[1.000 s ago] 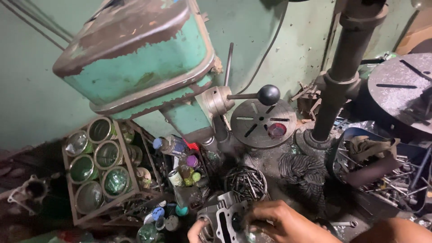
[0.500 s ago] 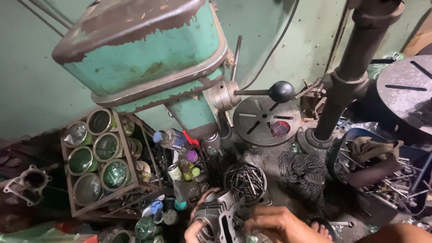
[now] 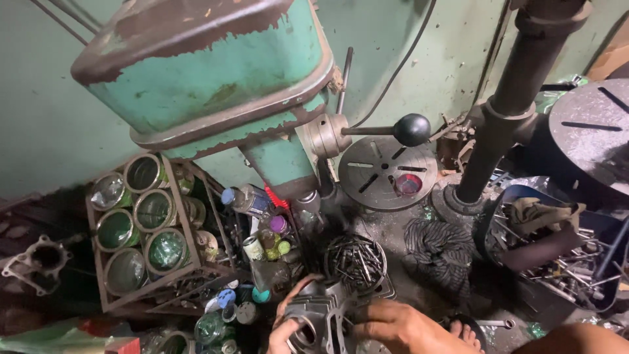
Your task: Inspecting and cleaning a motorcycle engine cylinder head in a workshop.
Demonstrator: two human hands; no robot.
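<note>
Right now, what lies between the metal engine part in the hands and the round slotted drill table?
In the head view, a round tin of drill bits lies between the engine part and the drill table.

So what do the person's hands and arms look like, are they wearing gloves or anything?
No gloves. Both the left hand and the right hand are bare, with no rings showing. The right forearm is bare too, with no sleeve or watch on the part in view. Only the fingers and a bit of the left hand show at the bottom edge, so its wrist and arm cannot be seen.
</note>
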